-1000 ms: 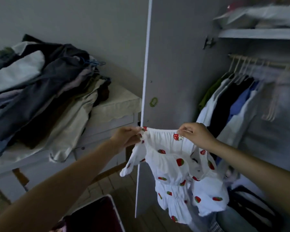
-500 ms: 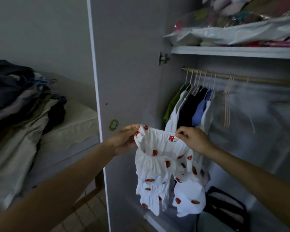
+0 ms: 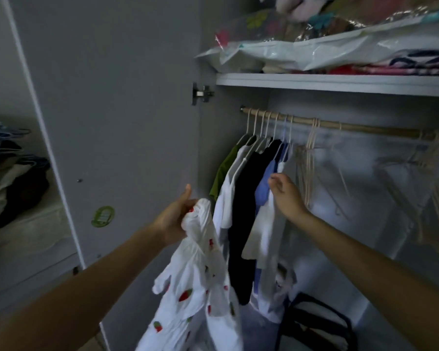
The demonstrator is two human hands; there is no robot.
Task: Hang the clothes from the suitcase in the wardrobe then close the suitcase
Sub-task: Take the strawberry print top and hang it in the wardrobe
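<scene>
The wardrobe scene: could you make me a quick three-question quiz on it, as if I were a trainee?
1. True or false: the strawberry-print garment is already on a hanger.
2. Which hand holds that garment? A) the left hand B) the right hand C) both
3. Fill in: the empty hangers hang on the rail to the ____ of the hung clothes.

Key:
1. False. It hangs bunched from one hand, with no hanger in it.
2. A. The right hand is open and reaches toward the hung clothes, grasping nothing.
3. Right.
</scene>
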